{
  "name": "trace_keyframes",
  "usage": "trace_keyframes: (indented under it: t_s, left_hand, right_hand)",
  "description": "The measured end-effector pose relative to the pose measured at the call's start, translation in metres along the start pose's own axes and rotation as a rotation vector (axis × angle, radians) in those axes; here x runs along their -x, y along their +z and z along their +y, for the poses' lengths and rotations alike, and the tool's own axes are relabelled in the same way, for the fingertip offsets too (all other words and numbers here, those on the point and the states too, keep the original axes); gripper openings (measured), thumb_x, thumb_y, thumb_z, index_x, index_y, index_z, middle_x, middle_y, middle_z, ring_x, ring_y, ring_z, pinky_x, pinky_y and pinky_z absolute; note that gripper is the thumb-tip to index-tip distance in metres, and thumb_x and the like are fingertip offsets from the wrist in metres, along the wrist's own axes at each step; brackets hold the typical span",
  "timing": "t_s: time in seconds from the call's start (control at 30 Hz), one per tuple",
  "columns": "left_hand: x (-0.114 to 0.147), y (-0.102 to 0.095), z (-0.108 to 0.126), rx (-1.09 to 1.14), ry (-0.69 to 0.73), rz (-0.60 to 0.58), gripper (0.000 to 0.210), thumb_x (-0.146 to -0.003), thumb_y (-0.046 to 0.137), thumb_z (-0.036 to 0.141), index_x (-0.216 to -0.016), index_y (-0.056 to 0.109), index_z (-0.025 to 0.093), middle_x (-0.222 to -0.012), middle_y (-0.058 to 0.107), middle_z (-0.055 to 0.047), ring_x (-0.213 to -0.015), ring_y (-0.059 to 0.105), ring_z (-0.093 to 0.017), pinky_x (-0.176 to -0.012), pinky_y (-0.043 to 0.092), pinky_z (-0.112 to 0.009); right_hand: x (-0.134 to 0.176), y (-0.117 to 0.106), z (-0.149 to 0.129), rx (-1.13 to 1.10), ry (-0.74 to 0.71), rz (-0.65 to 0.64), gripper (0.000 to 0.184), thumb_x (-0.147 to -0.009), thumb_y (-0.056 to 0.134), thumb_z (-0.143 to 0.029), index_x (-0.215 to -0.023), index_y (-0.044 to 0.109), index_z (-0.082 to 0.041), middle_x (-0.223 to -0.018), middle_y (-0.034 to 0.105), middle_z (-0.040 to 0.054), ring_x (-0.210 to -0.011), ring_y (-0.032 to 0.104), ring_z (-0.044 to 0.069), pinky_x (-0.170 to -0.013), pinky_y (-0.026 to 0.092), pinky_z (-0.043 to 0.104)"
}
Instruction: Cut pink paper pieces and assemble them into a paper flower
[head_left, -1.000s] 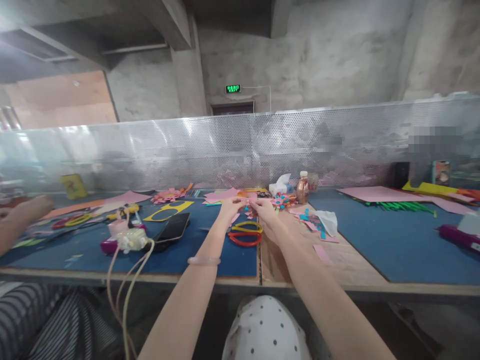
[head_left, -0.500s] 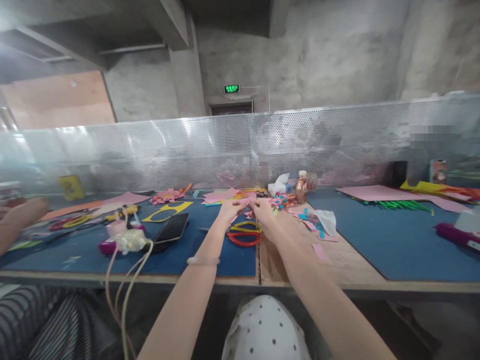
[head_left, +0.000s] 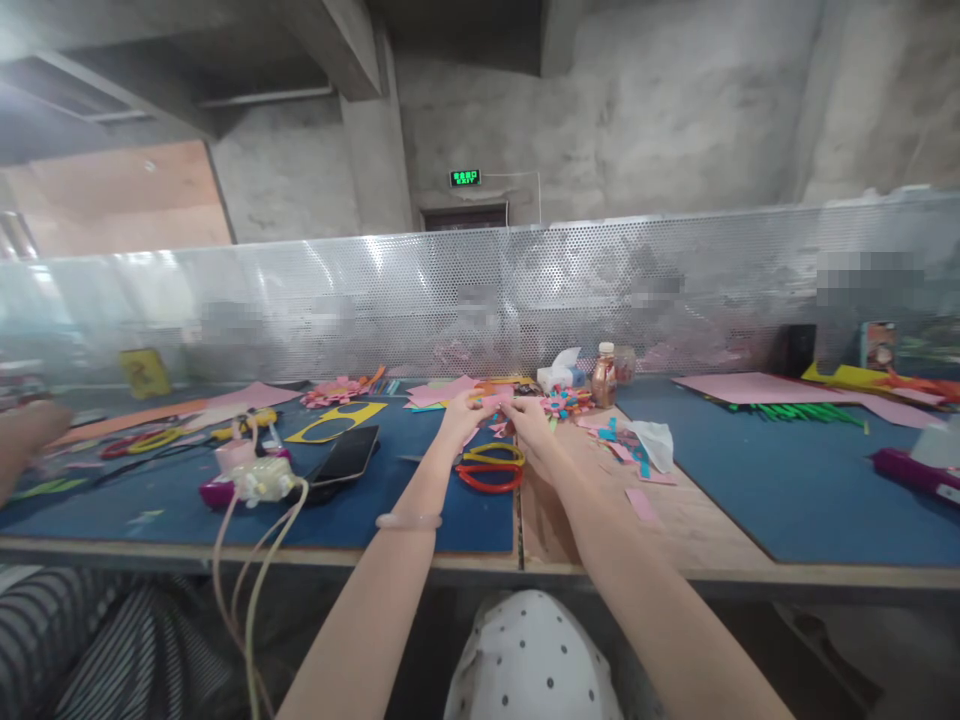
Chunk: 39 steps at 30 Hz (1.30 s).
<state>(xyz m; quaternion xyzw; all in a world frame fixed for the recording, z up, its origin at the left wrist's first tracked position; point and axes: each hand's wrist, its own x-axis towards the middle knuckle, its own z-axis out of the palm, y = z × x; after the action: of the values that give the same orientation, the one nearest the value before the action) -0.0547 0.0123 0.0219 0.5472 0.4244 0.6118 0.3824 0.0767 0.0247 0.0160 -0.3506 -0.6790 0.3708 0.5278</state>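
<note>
Over the middle of the table, my left hand (head_left: 459, 418) and my right hand (head_left: 528, 414) come close together. Their fingers pinch a small piece of pink paper (head_left: 495, 401) between them; its exact shape is partly covered by the fingertips. Below the hands lies a pair of scissors (head_left: 491, 478) with red and yellow handles, blades pointing left. Small pink scraps (head_left: 498, 429) rest just under the fingers. Right beside my right hand sits a flower (head_left: 564, 401) of blue, red and pink paper.
Left are a phone (head_left: 346, 462), a power strip (head_left: 262, 482) with cables hanging over the edge, and yellow paper with round holes (head_left: 334, 424). Behind stand a bottle (head_left: 604, 375) and tissue pack (head_left: 560, 374). A glue gun (head_left: 911, 472) lies far right. Another person's hand (head_left: 34, 430) is at left.
My hands stay almost in place, with the fingers shifting slightly on the pink paper. The other person's hand at the left has moved a little further left.
</note>
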Motion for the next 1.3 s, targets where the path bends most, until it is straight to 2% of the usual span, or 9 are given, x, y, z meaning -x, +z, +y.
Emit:
trace_keyframes:
  t_s: [0.17,0.4,0.53,0.7,0.9,1.13,1.3]
  left_hand:
    - [-0.001,-0.001,0.000,-0.083,0.027,0.022,0.054,-0.058,0.074,0.018,-0.107,0.055,0.009,-0.075,0.065,-0.006,-0.065,0.061,-0.015,-0.057,0.046,-0.024]
    - [0.002,0.000,0.001,-0.105,0.007,0.015,0.050,-0.060,0.072,0.019,-0.106,0.056,0.011,-0.081,0.066,-0.009,-0.065,0.061,-0.014,-0.055,0.046,-0.023]
    - [-0.001,-0.002,-0.002,-0.098,0.020,0.032,0.045,-0.059,0.072,0.016,-0.102,0.059,0.009,-0.078,0.068,-0.010,-0.065,0.062,-0.016,-0.062,0.049,-0.027]
    - [-0.011,-0.008,-0.008,-0.191,0.046,0.084,0.044,-0.051,0.074,0.012,-0.094,0.064,0.007,-0.070,0.069,-0.009,-0.073,0.064,-0.020,-0.076,0.049,-0.032]
    - [-0.009,-0.008,-0.004,-0.217,0.058,0.066,0.043,-0.051,0.073,0.014,-0.093,0.066,0.009,-0.072,0.070,-0.009,-0.076,0.064,-0.023,-0.078,0.048,-0.035]
    - [-0.004,-0.007,0.003,-0.348,0.104,0.094,0.026,-0.052,0.072,0.013,-0.076,0.066,0.012,-0.064,0.067,-0.006,-0.070,0.063,-0.021,-0.073,0.048,-0.033]
    - [-0.009,-0.009,-0.003,-0.318,0.081,0.067,0.025,-0.051,0.072,0.013,-0.074,0.064,0.012,-0.061,0.064,-0.005,-0.065,0.061,-0.018,-0.070,0.048,-0.031]
  right_hand:
    - [0.001,0.000,0.001,0.032,0.018,0.005,0.023,-0.079,0.050,-0.024,-0.059,0.054,-0.014,-0.042,0.052,-0.0025,-0.037,0.052,0.011,-0.039,0.041,0.020]
    - [0.000,0.000,0.009,0.066,-0.008,-0.029,0.024,-0.081,0.048,-0.027,-0.063,0.056,-0.013,-0.053,0.059,0.0007,-0.038,0.052,0.009,-0.038,0.040,0.018]
    - [0.001,0.000,0.009,0.059,0.003,-0.060,0.026,-0.082,0.047,-0.028,-0.061,0.055,-0.013,-0.050,0.057,0.0002,-0.037,0.051,0.009,-0.039,0.041,0.019]
    - [0.001,0.001,0.008,0.058,0.027,-0.061,0.025,-0.081,0.048,-0.027,-0.061,0.054,-0.013,-0.052,0.058,0.0004,-0.036,0.050,0.009,-0.036,0.039,0.019]
    - [0.001,0.001,0.009,0.046,0.041,-0.057,0.024,-0.081,0.049,-0.028,-0.063,0.055,-0.013,-0.051,0.058,-0.0004,-0.034,0.048,0.008,-0.034,0.037,0.017]
    - [0.007,0.000,-0.007,-0.067,0.160,-0.003,0.040,-0.086,0.040,-0.043,-0.065,0.055,-0.013,-0.048,0.057,0.0024,-0.038,0.051,0.009,-0.037,0.041,0.017]
    - [0.007,-0.001,-0.012,-0.110,0.132,0.049,0.024,-0.084,0.047,-0.036,-0.077,0.055,-0.015,-0.054,0.057,-0.0012,-0.038,0.050,0.008,-0.037,0.041,0.017]
